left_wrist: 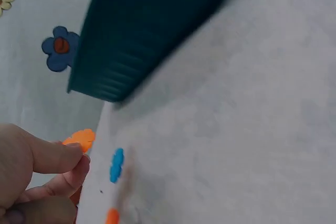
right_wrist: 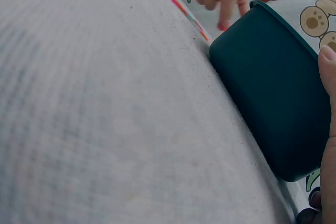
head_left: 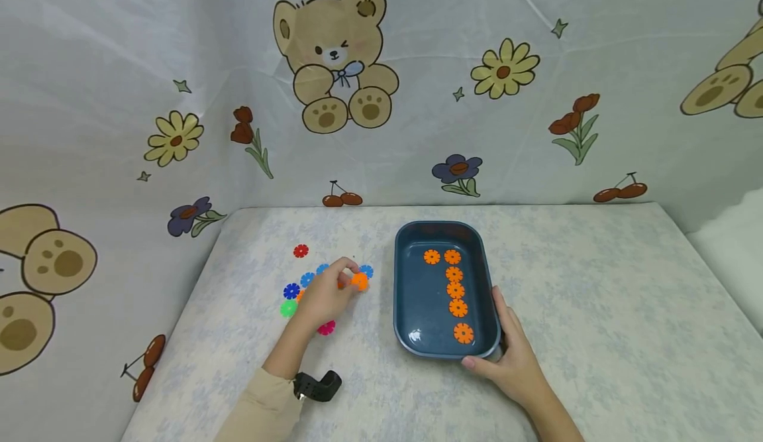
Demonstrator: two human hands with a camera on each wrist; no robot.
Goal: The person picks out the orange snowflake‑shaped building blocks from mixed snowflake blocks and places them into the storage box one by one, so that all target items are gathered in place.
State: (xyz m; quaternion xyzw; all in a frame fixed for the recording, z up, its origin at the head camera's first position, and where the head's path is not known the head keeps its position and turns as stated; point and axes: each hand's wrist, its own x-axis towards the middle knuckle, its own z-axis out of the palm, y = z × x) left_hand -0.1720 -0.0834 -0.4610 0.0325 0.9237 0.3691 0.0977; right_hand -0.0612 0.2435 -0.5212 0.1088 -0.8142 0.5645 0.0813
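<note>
My left hand (head_left: 323, 298) pinches an orange notched plastic disc (head_left: 360, 281) between thumb and finger, raised over the table left of the dark blue dish. In the left wrist view, that orange disc (left_wrist: 83, 138) shows at the fingertips. My right hand (head_left: 517, 364) grips the near right corner of the rectangular dish (head_left: 422, 303), thumb at the near rim and fingers along the right side. Inside the dish lie several orange discs (head_left: 456, 289), most in a column along its right half. The right wrist view shows the dish's outer wall (right_wrist: 268, 93) beside the right thumb (right_wrist: 328, 66).
Around and under the left hand lie loose discs: a red one (head_left: 301, 250), a dark blue one (head_left: 291, 291), a green one (head_left: 289, 308), a pink one (head_left: 326, 327) and several light blue ones (head_left: 307, 279). A printed cloth (head_left: 417, 164) hangs behind the table (head_left: 596, 296).
</note>
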